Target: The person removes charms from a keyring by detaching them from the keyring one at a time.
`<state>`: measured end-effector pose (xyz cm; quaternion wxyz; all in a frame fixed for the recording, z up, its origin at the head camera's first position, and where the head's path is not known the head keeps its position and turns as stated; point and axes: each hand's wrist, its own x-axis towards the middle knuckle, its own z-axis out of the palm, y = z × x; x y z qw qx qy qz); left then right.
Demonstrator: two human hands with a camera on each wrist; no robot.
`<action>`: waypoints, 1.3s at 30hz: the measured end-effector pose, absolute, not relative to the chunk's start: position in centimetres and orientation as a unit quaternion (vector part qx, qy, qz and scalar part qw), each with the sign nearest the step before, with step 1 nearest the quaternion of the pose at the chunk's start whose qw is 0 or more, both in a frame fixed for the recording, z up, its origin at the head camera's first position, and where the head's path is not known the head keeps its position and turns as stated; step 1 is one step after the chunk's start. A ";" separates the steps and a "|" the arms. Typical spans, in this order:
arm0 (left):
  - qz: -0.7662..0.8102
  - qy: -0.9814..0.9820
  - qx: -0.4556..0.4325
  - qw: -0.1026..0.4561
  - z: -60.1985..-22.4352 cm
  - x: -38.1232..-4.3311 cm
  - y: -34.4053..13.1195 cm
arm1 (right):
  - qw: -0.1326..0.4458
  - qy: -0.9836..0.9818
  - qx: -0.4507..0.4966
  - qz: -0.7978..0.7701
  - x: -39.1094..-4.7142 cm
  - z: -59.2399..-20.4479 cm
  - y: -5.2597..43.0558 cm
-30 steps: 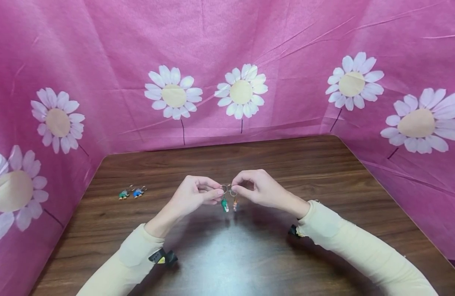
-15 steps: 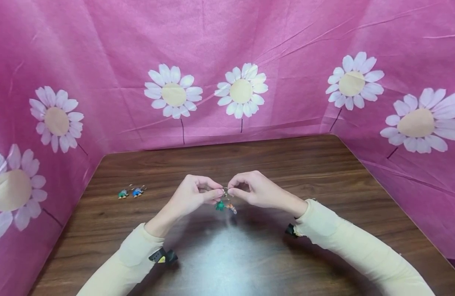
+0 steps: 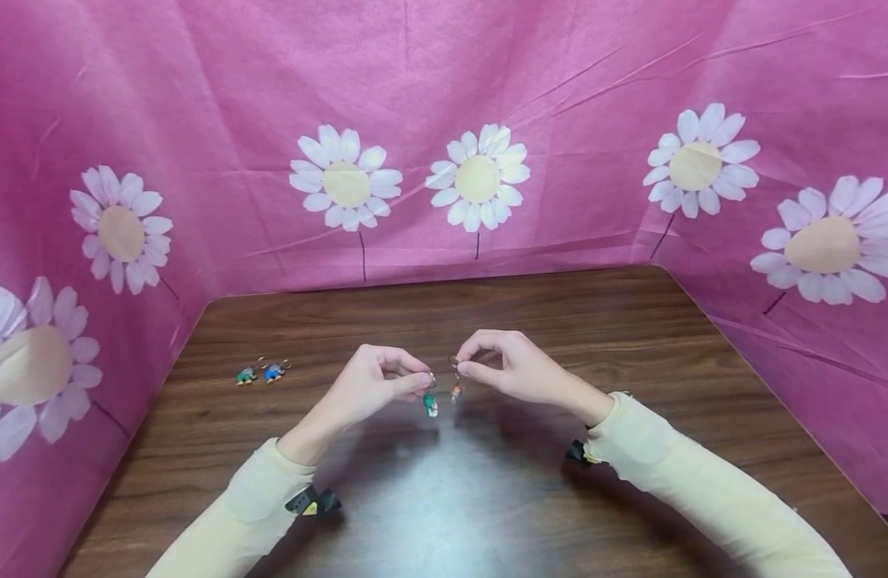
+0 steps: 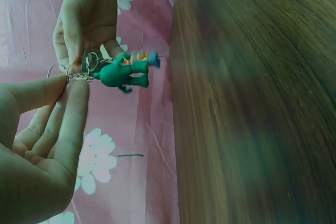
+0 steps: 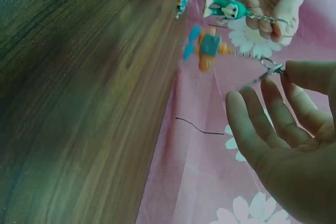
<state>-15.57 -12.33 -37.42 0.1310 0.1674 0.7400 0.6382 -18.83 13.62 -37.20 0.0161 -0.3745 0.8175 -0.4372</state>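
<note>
Over the middle of the table, my left hand (image 3: pixel 364 385) pinches the chain end of a keychain with a green figure (image 3: pixel 431 405), which dangles below the fingertips. My right hand (image 3: pixel 512 368) holds the metal ring of another keychain between thumb and fingers. From it hangs an orange figure (image 3: pixel 455 392) with blue feet, clearer in the right wrist view as an orange and teal figure (image 5: pixel 208 46). A small gap separates the two keychains in the head view. The left wrist view has the green figure (image 4: pixel 113 74) partly covering the orange one.
On the left of the brown wooden table (image 3: pixel 307 321) lie two more keychains, one with a green figure (image 3: pixel 246 376) and one with a blue figure (image 3: pixel 274 373). A pink cloth (image 3: pixel 256 96) with white flowers surrounds the table's back and sides.
The two keychains' rings were together between my hands; now they are apart. My right hand has moved slightly right with the orange-figure keychain. My left hand stays nearly in place.
</note>
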 end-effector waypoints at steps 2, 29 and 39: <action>0.634 0.742 0.177 0.125 -37.6 -15.6 -12.7 | 0.032 0.807 -0.365 -0.464 -18.9 -37.3 13.8; 0.659 0.742 0.112 0.044 -41.8 -15.1 -28.2 | 0.165 0.710 -0.251 -0.637 -18.0 -37.8 16.4; 0.664 0.746 -0.029 0.045 -42.5 -15.2 -35.6 | 0.182 0.689 -0.184 -0.677 -18.0 -38.4 17.6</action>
